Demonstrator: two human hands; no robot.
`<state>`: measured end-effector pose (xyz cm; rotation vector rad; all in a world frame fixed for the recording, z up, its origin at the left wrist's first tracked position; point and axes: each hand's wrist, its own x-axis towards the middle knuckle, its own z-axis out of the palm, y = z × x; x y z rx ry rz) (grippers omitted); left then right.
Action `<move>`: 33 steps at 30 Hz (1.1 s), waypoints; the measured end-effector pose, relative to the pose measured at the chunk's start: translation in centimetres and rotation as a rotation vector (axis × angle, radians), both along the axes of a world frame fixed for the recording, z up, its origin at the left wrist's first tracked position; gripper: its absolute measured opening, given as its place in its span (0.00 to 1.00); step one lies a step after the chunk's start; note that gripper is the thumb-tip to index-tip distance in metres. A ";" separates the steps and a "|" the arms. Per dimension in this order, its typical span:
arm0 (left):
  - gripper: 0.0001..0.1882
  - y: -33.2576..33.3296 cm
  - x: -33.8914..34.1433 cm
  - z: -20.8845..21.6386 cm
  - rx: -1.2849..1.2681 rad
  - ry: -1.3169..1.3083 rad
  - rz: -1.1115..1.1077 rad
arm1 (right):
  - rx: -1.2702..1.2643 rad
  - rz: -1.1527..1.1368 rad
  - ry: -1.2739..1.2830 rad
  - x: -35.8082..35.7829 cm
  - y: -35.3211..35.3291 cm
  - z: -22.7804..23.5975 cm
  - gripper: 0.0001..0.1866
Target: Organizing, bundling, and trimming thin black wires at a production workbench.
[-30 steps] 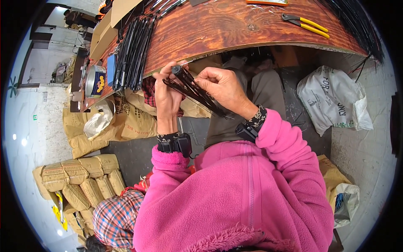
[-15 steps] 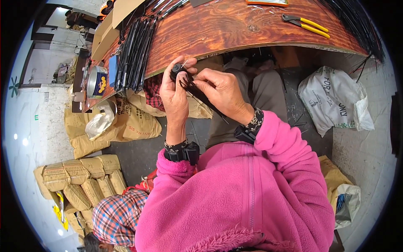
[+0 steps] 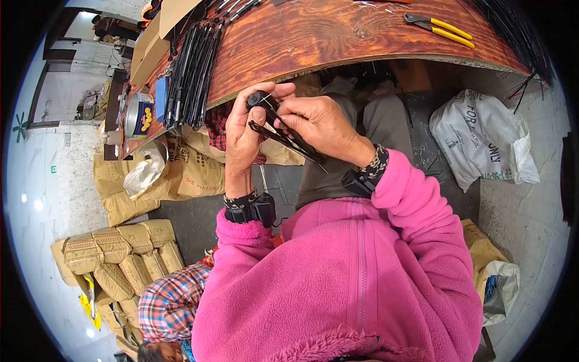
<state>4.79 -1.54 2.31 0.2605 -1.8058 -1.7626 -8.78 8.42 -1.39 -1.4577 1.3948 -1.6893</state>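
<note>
Just off the table's near edge, both my hands are closed on a black bundle of thin strips (image 3: 301, 147) with a round, dark knob-like end. My left hand (image 3: 243, 136) wraps the knob end, thumb pressed along its side. The fingertips of my right hand (image 3: 319, 123) pinch the strips a little below. A loop of strips bends out beside the left thumb, and the thin tails slant down to the right above my lap. A short pale, thin strand shows by the knob. What kind of article this is, I cannot make out.
Pliers with yellow handles (image 3: 443, 31) lie on the wooden table (image 3: 313, 42). Long black strips (image 3: 192, 75) are piled at its left, near a tin (image 3: 140, 114). A white sack (image 3: 476, 139) stands at right, paper sacks (image 3: 193, 169) at left. Another person in a plaid shirt (image 3: 172, 308) is low left.
My left hand has turned slightly, showing more of the knob end. A loop of strips now stands apart from the bundle. My right hand has shifted slightly right with its pinch kept.
</note>
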 end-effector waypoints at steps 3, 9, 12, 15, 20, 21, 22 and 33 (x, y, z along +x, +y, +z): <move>0.23 -0.1 0.0 0.1 -0.051 -0.030 -0.047 | 0.089 0.126 -0.122 -0.8 -0.1 -0.3 0.05; 0.22 1.0 -0.2 0.5 -0.030 -0.041 -0.034 | 0.239 0.314 -0.308 -1.8 0.2 0.4 0.07; 0.21 1.2 -0.3 0.5 -0.029 -0.043 -0.015 | 0.267 0.312 -0.325 -1.8 0.3 0.4 0.06; 0.18 1.0 -0.4 0.4 -0.016 -0.064 0.004 | 0.272 0.298 -0.356 -1.8 0.5 0.5 0.06; 0.15 1.0 -0.7 0.3 -0.058 -0.058 -0.017 | 0.286 0.176 -0.236 -1.9 1.3 0.6 0.05; 0.15 1.0 -0.8 0.3 -0.073 -0.056 -0.018 | 0.241 0.172 -0.245 -2.0 1.4 0.4 0.05; 0.15 1.0 -0.9 0.3 -0.088 -0.053 -0.019 | 0.197 0.168 -0.253 -2.1 1.5 0.3 0.04; 0.17 -0.1 -0.3 -0.9 -0.107 -0.005 0.009 | 0.072 -0.022 -0.163 -1.4 0.1 0.1 0.05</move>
